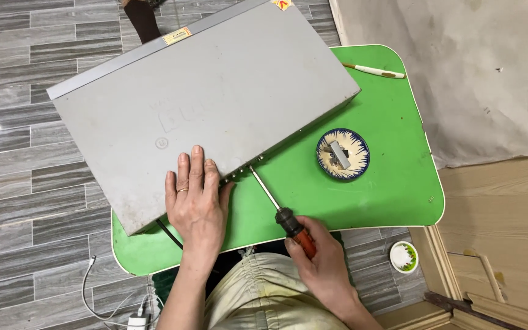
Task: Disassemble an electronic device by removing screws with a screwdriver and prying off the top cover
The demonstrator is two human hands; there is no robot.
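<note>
Head view: one grey box lies askew on the green table, its near edge facing the person. The left hand presses flat and open on it. The right hand, nearer the edge, grips one screwdriver, its shaft slanting up-left to that edge. One bowl sits right.
</note>
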